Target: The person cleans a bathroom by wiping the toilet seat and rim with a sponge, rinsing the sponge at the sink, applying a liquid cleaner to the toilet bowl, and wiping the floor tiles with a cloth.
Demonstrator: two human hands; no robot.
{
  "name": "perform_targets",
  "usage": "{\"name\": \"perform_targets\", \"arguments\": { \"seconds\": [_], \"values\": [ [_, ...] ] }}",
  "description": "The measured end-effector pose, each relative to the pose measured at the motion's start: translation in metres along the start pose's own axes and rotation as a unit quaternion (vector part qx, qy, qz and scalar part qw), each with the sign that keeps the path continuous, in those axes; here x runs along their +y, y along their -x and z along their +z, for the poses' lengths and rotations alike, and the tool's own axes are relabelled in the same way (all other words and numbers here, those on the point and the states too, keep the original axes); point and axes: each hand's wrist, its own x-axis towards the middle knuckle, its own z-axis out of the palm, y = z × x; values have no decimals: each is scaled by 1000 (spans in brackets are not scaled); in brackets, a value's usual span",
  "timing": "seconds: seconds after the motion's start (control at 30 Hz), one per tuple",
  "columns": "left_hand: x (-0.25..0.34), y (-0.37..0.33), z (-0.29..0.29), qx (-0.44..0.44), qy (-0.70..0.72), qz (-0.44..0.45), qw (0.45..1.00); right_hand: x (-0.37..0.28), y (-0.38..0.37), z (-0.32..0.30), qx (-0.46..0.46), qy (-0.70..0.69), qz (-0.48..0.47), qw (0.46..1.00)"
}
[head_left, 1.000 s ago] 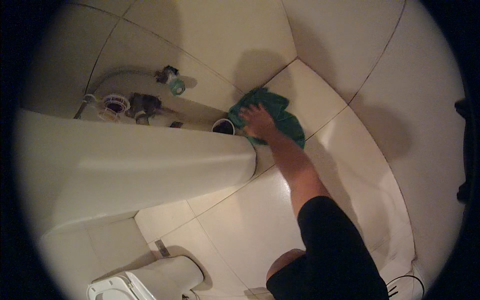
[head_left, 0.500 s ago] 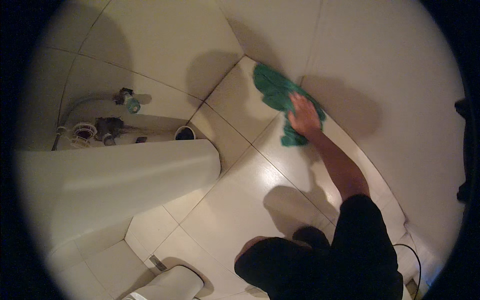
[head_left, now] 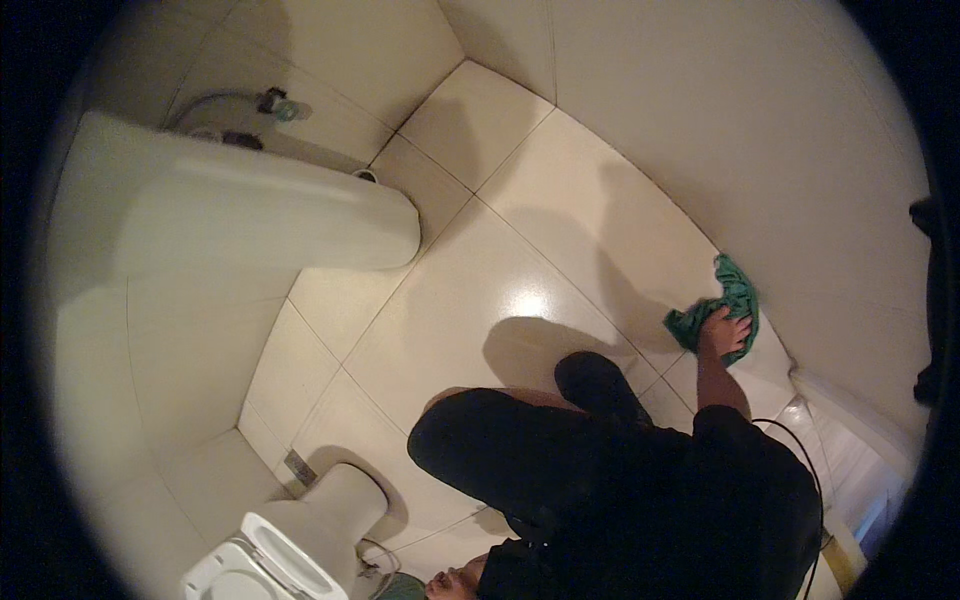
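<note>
My right hand [head_left: 727, 335] presses a bunched green cloth [head_left: 738, 290] against the floor, close to the foot of the right wall. The fingers bend over the folds, and the cloth spreads out around them. Low in the view, beside the toilet [head_left: 345, 497], my left hand [head_left: 457, 583] shows only in part, with its fingers curled. Just left of that hand is a greenish thing [head_left: 402, 588], cut off by the lower edge; whether the hand holds it I cannot make out.
A white pedestal [head_left: 270, 215] juts from the left wall, with a valve [head_left: 285, 108] and hose behind it. A small drain grate [head_left: 298, 467] lies by the toilet. Pale tiles [head_left: 440, 300] cover the floor. A black cable [head_left: 805, 450] curves beside my right arm, near a raised sill [head_left: 850, 410].
My right hand has drawn the green cloth from the far corner toward me along the right wall, and it is more bunched. My left hand and more of the toilet have come into view.
</note>
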Motion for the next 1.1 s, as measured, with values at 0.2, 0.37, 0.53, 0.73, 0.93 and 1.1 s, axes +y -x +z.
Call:
{"name": "perform_targets", "arguments": {
  "seconds": [0.2,0.37,0.53,0.73,0.93,1.1],
  "values": [
    [17,35,-3,80,106,-174,976,-140,109,-59,-30,-79,-265,960],
    [18,65,-4,119,104,-207,966,-269,276,-113,-31,-132,-617,775],
    [15,71,-6,226,34,-82,970,-287,351,-137,-267,-127,-723,625],
    [28,62,-96,63,128,-204,969,-198,201,-205,-295,24,-727,619],
    [-20,46,-131,-252,334,-154,895,-43,-43,-350,-305,250,-630,668],
    [-41,58,-175,-212,480,-143,839,52,-143,-503,-315,333,-594,662]
  ]
}}
